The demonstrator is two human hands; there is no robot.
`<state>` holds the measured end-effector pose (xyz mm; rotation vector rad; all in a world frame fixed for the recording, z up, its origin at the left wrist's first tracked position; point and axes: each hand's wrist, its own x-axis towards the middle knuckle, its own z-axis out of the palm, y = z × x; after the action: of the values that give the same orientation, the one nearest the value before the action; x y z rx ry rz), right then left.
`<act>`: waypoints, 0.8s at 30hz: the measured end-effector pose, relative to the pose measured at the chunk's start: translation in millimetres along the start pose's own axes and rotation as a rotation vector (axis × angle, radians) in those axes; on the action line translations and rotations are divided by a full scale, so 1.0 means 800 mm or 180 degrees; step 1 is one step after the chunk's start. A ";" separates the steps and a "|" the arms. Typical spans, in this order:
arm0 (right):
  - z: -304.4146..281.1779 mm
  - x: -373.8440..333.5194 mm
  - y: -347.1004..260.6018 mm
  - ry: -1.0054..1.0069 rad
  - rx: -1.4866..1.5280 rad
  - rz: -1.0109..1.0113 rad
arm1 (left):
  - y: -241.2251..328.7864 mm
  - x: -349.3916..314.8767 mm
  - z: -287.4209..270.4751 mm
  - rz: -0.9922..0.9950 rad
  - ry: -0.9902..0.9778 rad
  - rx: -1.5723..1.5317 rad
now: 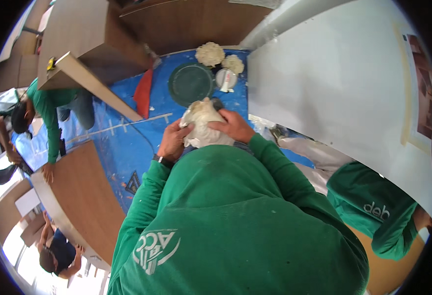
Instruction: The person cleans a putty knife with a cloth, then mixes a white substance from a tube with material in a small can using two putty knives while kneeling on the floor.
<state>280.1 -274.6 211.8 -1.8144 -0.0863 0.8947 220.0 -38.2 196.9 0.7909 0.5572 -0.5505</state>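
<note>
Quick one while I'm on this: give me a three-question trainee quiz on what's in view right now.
1. True or false: both hands grip the white crumpled bundle.
2. Which hand wears a dark wristwatch: A) left hand B) right hand?
3. Fill in: the dark green round lid lies on a ____ floor sheet.

Key: 1 true; 2 A; 3 blue.

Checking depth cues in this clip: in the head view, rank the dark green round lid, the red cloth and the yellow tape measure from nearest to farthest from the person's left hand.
From the left hand, which grips a white crumpled rag:
1. Dark green round lid, just above, on the blue floor sheet.
2. Red cloth, up and to the left, beside the wooden panel's edge.
3. Yellow tape measure, far upper left on the wooden panel.
</note>
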 end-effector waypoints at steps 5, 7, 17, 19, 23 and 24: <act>0.008 0.005 -0.019 -0.0264 0.1705 -0.0087 | 0.026 -0.001 0.002 0.0074 0.0045 -0.0208; 0.002 0.010 -0.031 -0.0233 0.1845 -0.0256 | 0.041 -0.004 0.007 0.0123 0.0108 -0.0299; 0.002 0.024 -0.026 0.0447 -0.0513 -0.0490 | 0.013 -0.011 -0.023 0.0553 -0.0356 0.1091; 0.005 0.018 -0.030 0.0190 -0.0466 -0.0230 | 0.003 -0.012 -0.029 0.0537 -0.0359 0.1142; 0.009 0.016 -0.029 -0.0264 0.0143 -0.0086 | 0.007 -0.018 -0.017 0.0409 -0.0068 0.1262; 0.010 0.017 -0.028 -0.0338 0.0347 -0.0197 | 0.015 -0.021 -0.008 0.0352 0.0021 0.1283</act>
<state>292.8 -252.3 222.0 -1.6545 -0.1571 0.9340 213.8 -21.9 210.0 1.1988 0.4093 -0.5657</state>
